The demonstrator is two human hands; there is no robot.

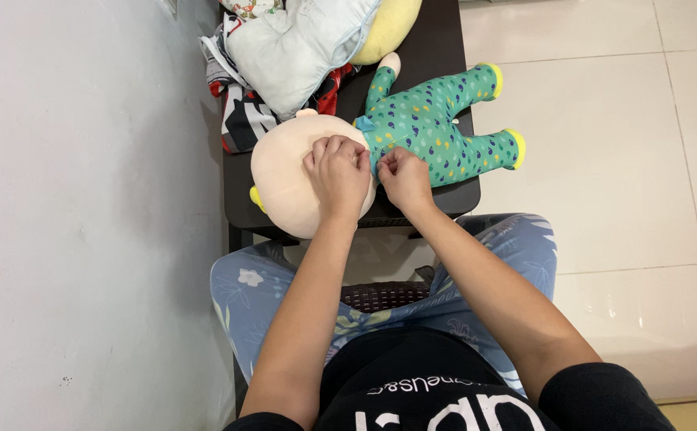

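A plush doll lies face down on a small dark table, its round cream head toward me and its green dotted legs pointing right. My left hand rests on the back of the head, its fingertips curled at the neck of the green suit. My right hand is closed beside it, pinching the green fabric at the doll's shoulder. What the fingers pinch is hidden under them.
A pale blue pillow, a yellow soft toy and black, white and red cloth pile up at the table's far end. A white wall runs along the left. Glossy floor tiles spread to the right. My knees sit under the table edge.
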